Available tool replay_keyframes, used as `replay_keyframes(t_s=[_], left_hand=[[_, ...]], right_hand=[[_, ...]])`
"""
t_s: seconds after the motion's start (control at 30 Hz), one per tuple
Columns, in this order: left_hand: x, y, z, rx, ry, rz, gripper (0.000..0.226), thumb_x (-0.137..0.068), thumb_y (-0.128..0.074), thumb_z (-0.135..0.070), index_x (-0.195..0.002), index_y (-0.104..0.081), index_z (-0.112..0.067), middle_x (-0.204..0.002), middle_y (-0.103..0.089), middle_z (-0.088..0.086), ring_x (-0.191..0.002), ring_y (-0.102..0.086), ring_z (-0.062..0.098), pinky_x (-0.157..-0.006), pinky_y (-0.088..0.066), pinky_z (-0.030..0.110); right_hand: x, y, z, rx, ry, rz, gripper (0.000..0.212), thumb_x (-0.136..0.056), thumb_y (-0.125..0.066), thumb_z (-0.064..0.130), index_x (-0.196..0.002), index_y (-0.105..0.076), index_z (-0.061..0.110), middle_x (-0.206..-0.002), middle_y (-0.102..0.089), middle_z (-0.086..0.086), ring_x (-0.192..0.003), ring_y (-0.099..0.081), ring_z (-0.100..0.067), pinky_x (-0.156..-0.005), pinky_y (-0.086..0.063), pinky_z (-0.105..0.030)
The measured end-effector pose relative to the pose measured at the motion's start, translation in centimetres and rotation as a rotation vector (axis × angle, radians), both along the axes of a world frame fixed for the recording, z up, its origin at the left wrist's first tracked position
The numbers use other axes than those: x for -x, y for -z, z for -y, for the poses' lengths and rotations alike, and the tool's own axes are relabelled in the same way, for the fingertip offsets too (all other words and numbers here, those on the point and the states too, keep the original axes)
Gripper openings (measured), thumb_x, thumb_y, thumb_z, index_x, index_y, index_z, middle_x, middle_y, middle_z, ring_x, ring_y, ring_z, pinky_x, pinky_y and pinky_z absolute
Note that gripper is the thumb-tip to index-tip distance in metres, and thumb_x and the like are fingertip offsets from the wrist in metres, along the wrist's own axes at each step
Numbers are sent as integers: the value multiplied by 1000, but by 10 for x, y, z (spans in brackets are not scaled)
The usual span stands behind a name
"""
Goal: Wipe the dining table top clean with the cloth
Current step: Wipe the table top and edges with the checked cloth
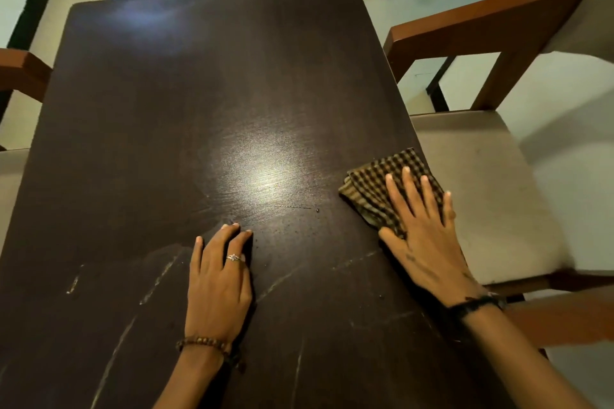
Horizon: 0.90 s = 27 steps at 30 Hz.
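The cloth (pixel 382 189), a folded woven square in a small brown-and-tan check, lies flat near the right edge of the desk (pixel 166 109), its layered folds showing along the left side. The right hand (pixel 425 236) presses down on it palm-first, fingers (pixel 410 186) spread wide and straight across the fabric rather than curled around it; a dark band circles that wrist. The left hand (pixel 219 279) rests bare on the wood well apart from the cloth, fingers extended and close together, holding nothing, with a small ring (pixel 233 257) on one finger and a bracelet of round brown beads (pixel 202 344) at the wrist. The desk top is a dark brown rectangular slab with rounded far corners, faint grain, pale scuff streaks near the person, and a soft glare patch at centre. A wooden chair (pixel 481 176) with a beige padded seat stands just beside the right edge.
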<state>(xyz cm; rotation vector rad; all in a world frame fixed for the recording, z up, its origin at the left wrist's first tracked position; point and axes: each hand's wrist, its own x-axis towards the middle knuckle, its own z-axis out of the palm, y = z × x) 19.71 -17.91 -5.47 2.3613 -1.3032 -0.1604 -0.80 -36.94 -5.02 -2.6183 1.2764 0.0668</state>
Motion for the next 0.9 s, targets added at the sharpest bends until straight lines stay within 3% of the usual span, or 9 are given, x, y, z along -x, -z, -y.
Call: replay_keyframes(t_s=[0.27,0.43,0.63,0.73,0.9], left_hand=[[2,-3,0,-41,-3,-5,37,-87,-36,-8,-118,-54,1,-124,-53,22,-123,-44,36,-107,-24,57],[3,-8,0,-75,-2,-15,38,-87,-36,-7,-120,-53,2,-126,-51,22,-124,-42,36,-109,-23,56],[4,-8,-1,-72,6,-11,33,-87,-47,5,-119,-53,2,-125,-52,24,-122,-44,39,-107,-23,58],[4,-7,-1,-86,2,-4,34,-87,-47,5,-120,-53,2,-125,-52,24,-122,-44,38,-108,-23,57],[0,-14,-3,-134,44,-32,36,-88,-42,1,-123,-51,0,-129,-50,22,-123,-44,36,-110,-21,54]], right_hand=[[-54,0,64,-14,49,20,68,-94,-34,47,-148,1,27,-159,8,-5,-145,11,-27,-112,16,-45],[-15,-7,23,-30,0,36,72,-92,-38,46,-148,4,27,-158,11,-4,-144,13,-26,-110,19,-42],[46,-14,-71,-64,78,-61,82,-89,-39,51,-141,22,31,-151,27,0,-137,28,-21,-111,20,-41],[46,-13,-72,-64,112,-99,84,-88,-37,57,-138,25,33,-152,26,-1,-139,25,-24,-111,18,-42],[20,-12,-25,-59,168,-108,85,-86,-39,60,-147,11,28,-157,15,-8,-144,13,-33,-113,12,-47]])
